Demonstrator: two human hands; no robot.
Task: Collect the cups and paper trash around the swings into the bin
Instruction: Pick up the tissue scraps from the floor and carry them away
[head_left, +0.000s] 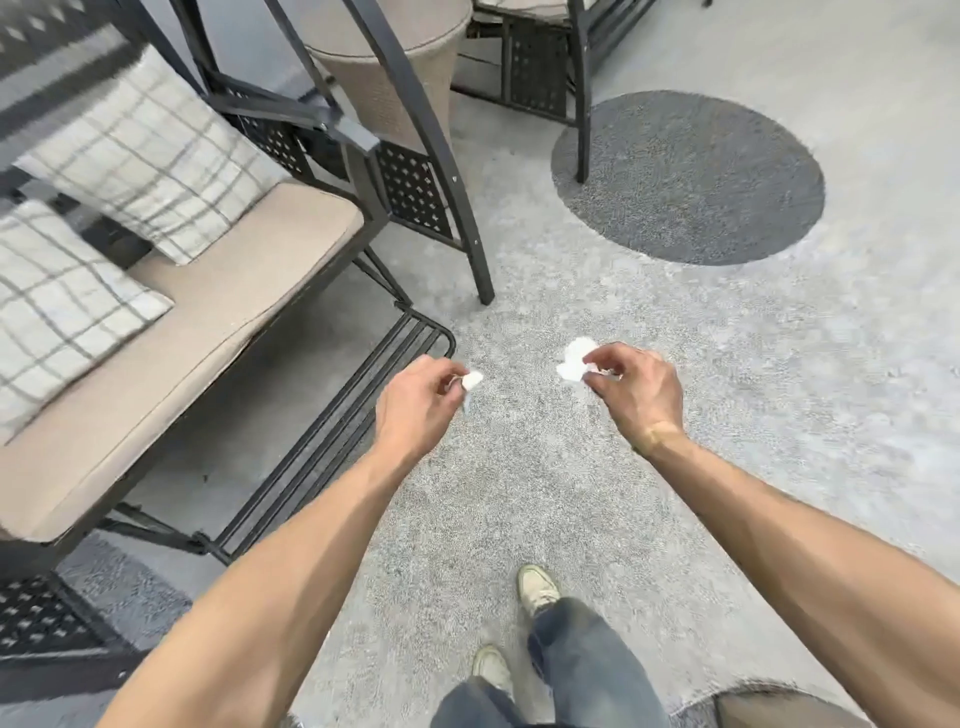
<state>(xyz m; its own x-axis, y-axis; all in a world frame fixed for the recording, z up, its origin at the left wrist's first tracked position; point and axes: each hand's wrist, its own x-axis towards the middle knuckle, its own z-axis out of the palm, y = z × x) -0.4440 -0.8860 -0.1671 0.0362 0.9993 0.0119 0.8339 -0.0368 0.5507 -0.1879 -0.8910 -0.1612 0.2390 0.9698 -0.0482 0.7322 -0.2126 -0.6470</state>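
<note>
My left hand pinches a small white scrap of paper between thumb and fingers, just right of the swing's black footrest bars. A larger crumpled white paper sticks out from the fingertips of my right hand, which is closed on it. Both hands are held out in front of me above the grey carpet, about a forearm's width apart. No cup is in view. A tan woven bin stands behind the swing frame at the top centre.
A black metal swing with a beige seat cushion and two checked pillows fills the left side. A second swing frame stands at the top, its leg on a dark round carpet patch. My shoes are below.
</note>
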